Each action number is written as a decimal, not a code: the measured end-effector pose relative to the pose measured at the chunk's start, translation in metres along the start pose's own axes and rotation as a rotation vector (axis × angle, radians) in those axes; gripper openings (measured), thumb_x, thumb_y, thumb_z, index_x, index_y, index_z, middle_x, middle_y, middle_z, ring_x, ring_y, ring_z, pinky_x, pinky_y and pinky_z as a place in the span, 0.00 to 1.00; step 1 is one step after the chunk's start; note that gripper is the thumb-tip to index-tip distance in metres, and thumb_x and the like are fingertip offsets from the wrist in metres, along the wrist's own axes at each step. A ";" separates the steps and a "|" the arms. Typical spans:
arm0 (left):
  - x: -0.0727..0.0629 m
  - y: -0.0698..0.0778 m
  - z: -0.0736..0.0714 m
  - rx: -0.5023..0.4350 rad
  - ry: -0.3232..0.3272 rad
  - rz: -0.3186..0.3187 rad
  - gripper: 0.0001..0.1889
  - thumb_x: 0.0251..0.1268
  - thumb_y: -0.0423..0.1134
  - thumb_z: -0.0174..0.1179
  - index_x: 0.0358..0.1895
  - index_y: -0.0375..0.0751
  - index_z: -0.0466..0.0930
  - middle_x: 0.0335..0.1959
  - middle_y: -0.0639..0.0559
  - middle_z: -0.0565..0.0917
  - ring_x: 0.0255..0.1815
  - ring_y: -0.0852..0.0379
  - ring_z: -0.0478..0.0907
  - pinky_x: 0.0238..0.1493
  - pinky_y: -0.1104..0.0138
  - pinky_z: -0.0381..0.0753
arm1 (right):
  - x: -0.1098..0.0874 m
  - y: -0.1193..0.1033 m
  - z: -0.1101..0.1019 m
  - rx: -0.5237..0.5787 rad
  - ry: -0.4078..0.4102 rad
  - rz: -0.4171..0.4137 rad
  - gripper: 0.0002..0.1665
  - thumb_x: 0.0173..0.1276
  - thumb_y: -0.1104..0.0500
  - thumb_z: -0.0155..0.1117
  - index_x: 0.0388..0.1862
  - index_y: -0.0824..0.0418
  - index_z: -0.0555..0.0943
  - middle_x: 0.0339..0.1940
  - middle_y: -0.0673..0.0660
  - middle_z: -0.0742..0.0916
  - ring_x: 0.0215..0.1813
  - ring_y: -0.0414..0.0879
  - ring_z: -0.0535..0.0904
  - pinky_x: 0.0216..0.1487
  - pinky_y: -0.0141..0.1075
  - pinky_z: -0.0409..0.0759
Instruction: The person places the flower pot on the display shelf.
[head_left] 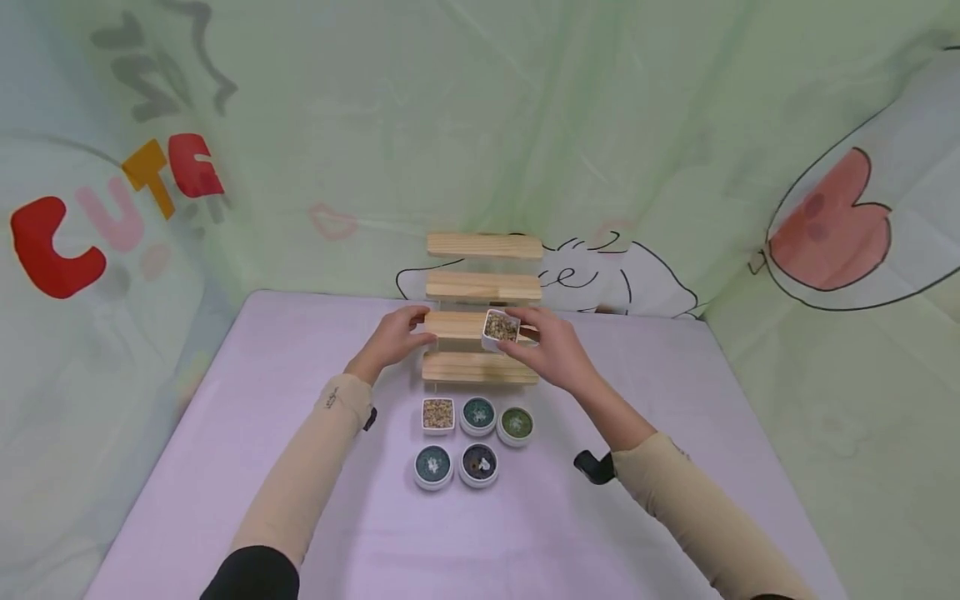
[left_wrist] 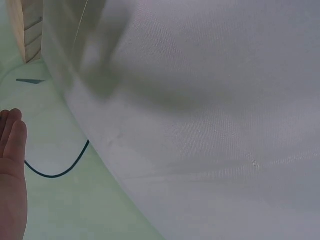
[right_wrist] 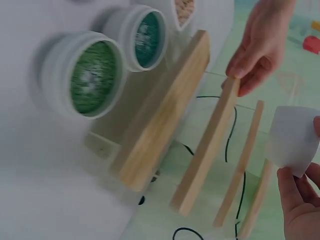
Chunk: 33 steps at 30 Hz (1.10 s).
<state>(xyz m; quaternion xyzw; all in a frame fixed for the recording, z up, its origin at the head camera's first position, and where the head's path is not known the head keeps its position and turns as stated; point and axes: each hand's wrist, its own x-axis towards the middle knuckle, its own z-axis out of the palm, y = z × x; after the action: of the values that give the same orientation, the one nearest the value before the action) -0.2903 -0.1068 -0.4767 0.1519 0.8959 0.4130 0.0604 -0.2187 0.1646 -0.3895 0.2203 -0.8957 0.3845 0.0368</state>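
Fingers (head_left: 517, 346) of the right hand (head_left: 551, 354) are clamped on a small white square cup (head_left: 500, 328) filled with pale, speckled grains, holding it over the second step from the bottom of a four-tier wooden rack (head_left: 483, 283). In the right wrist view the same cup (right_wrist: 293, 141) shows as a white wall pinched between thumb and fingertips (right_wrist: 292, 192), beside the rack's slats (right_wrist: 205, 150).

The left hand (head_left: 393, 337) rests on the left end of that same step, its fingers curled over the board's edge and gripping it; the right wrist view catches those fingertips (right_wrist: 250, 70) on the slat. In the left wrist view only the edge of the hand (left_wrist: 11, 170) appears against pale cloth.

In front of the rack, on the lilac-covered table (head_left: 225, 433), stand five more cups in two rows: a square one with beige grains (head_left: 438, 414), a round one with teal contents (head_left: 478, 413) and a round one with green contents (head_left: 516, 424) behind; another teal one (head_left: 432, 465) and a dark one (head_left: 478, 462) in front.

A pale green sheet printed with cartoon drawings and the red and orange letters "CUTE" (head_left: 112, 208) hangs behind and to both sides.
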 end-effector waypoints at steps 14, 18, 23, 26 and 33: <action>0.002 0.006 -0.006 -0.004 -0.008 -0.001 0.33 0.64 0.40 0.67 0.67 0.27 0.66 0.65 0.34 0.73 0.64 0.42 0.72 0.68 0.58 0.72 | 0.068 -0.020 -0.007 -0.047 0.078 0.061 0.33 0.66 0.53 0.69 0.65 0.68 0.75 0.59 0.66 0.79 0.57 0.57 0.80 0.59 0.42 0.82; 0.002 0.005 -0.007 -0.012 -0.011 -0.012 0.33 0.64 0.41 0.66 0.68 0.28 0.66 0.66 0.35 0.72 0.65 0.43 0.72 0.69 0.59 0.72 | 0.086 -0.024 -0.006 -0.055 0.098 0.081 0.34 0.66 0.51 0.68 0.66 0.68 0.74 0.59 0.66 0.78 0.58 0.58 0.80 0.59 0.43 0.82; 0.003 0.002 -0.006 -0.017 -0.006 -0.020 0.33 0.64 0.41 0.67 0.68 0.28 0.66 0.66 0.35 0.72 0.65 0.43 0.72 0.69 0.59 0.72 | 0.104 -0.025 -0.003 -0.066 0.122 0.095 0.33 0.67 0.51 0.68 0.65 0.67 0.74 0.60 0.66 0.79 0.56 0.57 0.80 0.58 0.43 0.82; 0.004 0.000 -0.005 -0.013 -0.007 -0.022 0.33 0.64 0.41 0.67 0.68 0.28 0.66 0.65 0.35 0.73 0.64 0.43 0.72 0.68 0.59 0.72 | 0.114 -0.025 -0.001 -0.074 0.129 0.105 0.33 0.67 0.51 0.67 0.66 0.67 0.74 0.59 0.66 0.79 0.57 0.58 0.79 0.58 0.45 0.81; 0.003 0.001 -0.003 -0.008 -0.012 -0.015 0.33 0.64 0.41 0.67 0.68 0.27 0.66 0.65 0.35 0.73 0.64 0.43 0.73 0.68 0.58 0.72 | 0.135 -0.026 0.001 -0.101 0.143 0.143 0.34 0.68 0.50 0.66 0.67 0.67 0.73 0.57 0.65 0.80 0.54 0.56 0.77 0.54 0.45 0.80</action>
<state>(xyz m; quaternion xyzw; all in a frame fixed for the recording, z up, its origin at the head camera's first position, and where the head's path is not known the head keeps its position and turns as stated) -0.2933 -0.1074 -0.4738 0.1474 0.8951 0.4151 0.0693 -0.3296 0.0987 -0.3409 0.1255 -0.9224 0.3554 0.0843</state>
